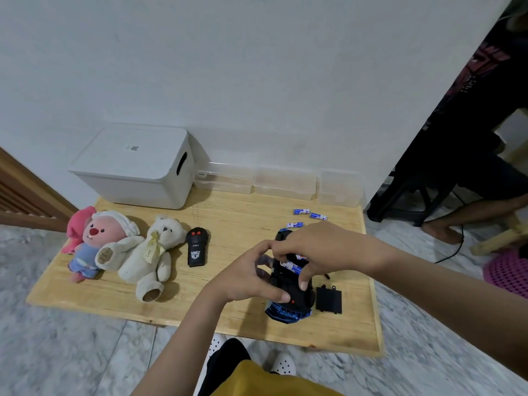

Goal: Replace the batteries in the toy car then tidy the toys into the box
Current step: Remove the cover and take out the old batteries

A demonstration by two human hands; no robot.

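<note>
A blue toy car (287,311) lies upside down on the wooden table (228,312), its black underside up. My left hand (250,277) grips the car's left side. My right hand (317,248) pinches a blue-and-white battery (292,266) over the open battery bay. The black battery cover (329,299) lies just right of the car. Three loose batteries (302,211) (318,216) (295,224) lie behind it. A black remote (196,246), a white teddy bear (155,252) and a pink plush doll (90,238) lie at the left. The white lidded box (134,167) stands shut at the back left.
Three clear plastic containers (284,182) line the wall behind the batteries. Another person sits at the right, with a bare foot (441,231) on the marble floor beside a black cable. A pink basket (507,274) stands at the right edge. A wooden door is at the far left.
</note>
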